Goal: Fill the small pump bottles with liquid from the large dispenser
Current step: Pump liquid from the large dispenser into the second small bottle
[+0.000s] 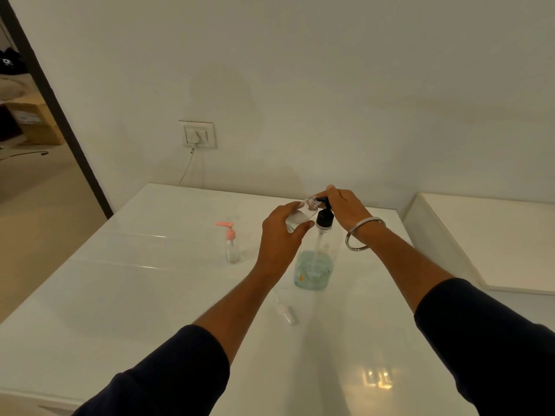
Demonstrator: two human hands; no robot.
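Note:
The large clear dispenser (313, 270) stands mid-table, with blue-green liquid in its lower part and a black pump head. My right hand (345, 210) rests on top of that pump head, fingers curled over it. My left hand (280, 235) grips a small clear bottle (303, 213), tilted, its open threaded neck held against the black spout. A second small bottle with a pink pump (232, 244) stands upright to the left. A clear pump top with its tube (286, 310) lies on the table in front of the dispenser.
The white glossy table (135, 295) runs to a wall with a socket and plug (196, 135). A lower white surface (486, 235) adjoins on the right. A doorway opens at far left.

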